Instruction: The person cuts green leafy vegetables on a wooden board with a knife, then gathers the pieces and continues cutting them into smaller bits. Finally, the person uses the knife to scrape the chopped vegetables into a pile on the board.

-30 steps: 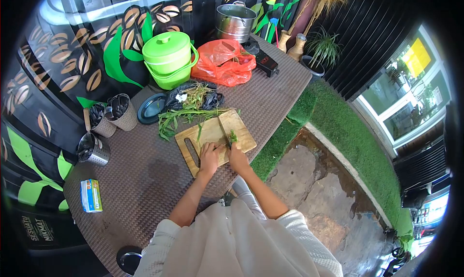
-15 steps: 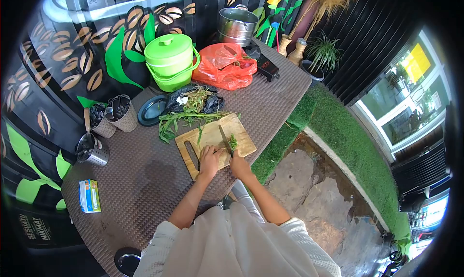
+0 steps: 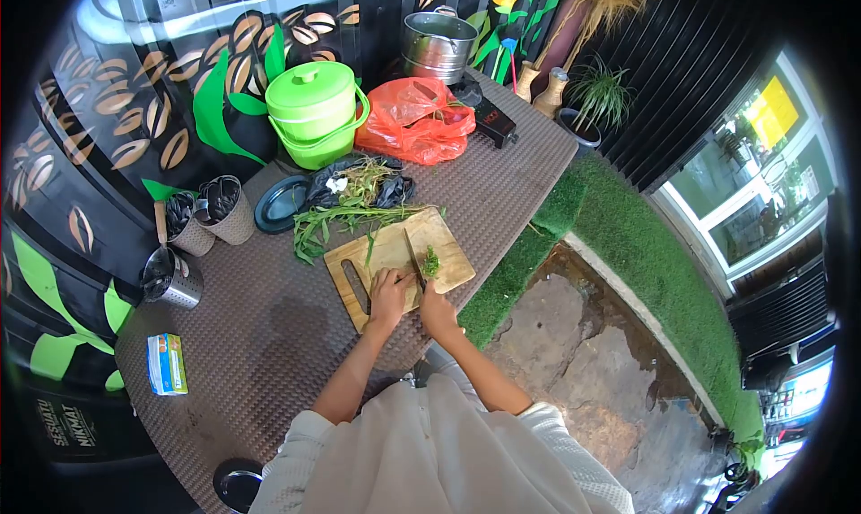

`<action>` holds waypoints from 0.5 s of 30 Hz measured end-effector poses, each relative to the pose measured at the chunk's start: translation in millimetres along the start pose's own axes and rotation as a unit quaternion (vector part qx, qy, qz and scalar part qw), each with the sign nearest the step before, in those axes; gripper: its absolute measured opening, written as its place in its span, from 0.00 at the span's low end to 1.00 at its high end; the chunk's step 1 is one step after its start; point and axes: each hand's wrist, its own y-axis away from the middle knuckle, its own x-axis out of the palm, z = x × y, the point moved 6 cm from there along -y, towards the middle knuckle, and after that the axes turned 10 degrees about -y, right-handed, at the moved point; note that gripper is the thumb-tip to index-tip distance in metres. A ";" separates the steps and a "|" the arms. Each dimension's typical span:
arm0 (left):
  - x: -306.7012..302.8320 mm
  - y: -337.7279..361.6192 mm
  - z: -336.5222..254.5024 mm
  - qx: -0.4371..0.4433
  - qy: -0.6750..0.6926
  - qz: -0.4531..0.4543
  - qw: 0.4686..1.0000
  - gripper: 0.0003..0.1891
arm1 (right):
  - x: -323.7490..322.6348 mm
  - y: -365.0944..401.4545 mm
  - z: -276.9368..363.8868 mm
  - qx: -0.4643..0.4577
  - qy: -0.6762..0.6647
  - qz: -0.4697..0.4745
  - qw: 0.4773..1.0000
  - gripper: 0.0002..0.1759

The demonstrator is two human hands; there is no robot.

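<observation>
A wooden cutting board (image 3: 363,265) with a slot handle lies at the table's near edge. My right hand (image 3: 438,312) is closed round the handle of a knife (image 3: 413,256), whose blade points away from me over the board. Just right of the blade sits a small heap of chopped greens (image 3: 431,262). My left hand (image 3: 388,295) presses on the board left of the knife, fingers bent together; what lies under them is too small to make out. Long leafy stems (image 3: 336,222) lie behind the board, partly over its far edge.
Behind are a black bag (image 3: 395,191) with plant scraps, a dark plate (image 3: 281,204), a green lidded bucket (image 3: 314,110), a red plastic bag (image 3: 417,124), a black stove (image 3: 493,121) and a steel pot (image 3: 439,46). Cutlery holders (image 3: 229,213) and a tissue pack (image 3: 167,364) are left.
My right hand and the knife have shifted slightly left and toward me. My left hand stays nearly where it was on the board.
</observation>
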 end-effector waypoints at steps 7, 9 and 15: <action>-4.5 -0.4 -0.7 -0.009 -0.009 0.022 1.000 0.12 | -3.1 4.8 3.4 -0.014 0.014 -0.005 1.000 0.17; -3.9 0.2 -1.6 0.002 -0.001 0.022 1.000 0.12 | 1.5 2.4 5.4 0.001 0.020 -0.004 1.000 0.17; 0.2 1.3 -0.9 -0.002 -0.002 0.024 1.000 0.12 | -2.8 -4.6 7.1 -0.031 0.021 0.003 0.999 0.17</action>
